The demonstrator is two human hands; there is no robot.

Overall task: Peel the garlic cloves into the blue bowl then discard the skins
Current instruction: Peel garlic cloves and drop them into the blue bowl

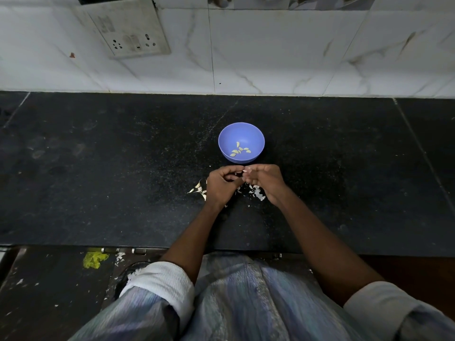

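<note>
The blue bowl (241,134) stands on the black counter and holds several peeled garlic cloves (240,149). Just in front of it my left hand (222,184) and my right hand (264,179) meet, fingers curled together around a small garlic clove (247,171), of which only a pale tip shows between the fingertips. A few unpeeled cloves (199,188) lie on the counter left of my left hand. Loose white skins (257,191) are scattered under and beside my right hand.
The black stone counter (98,168) runs wide to both sides, with a tiled wall and a socket plate (128,28) behind. Below the counter's front edge, the floor shows a yellow mesh scrap (94,259) and white skin bits.
</note>
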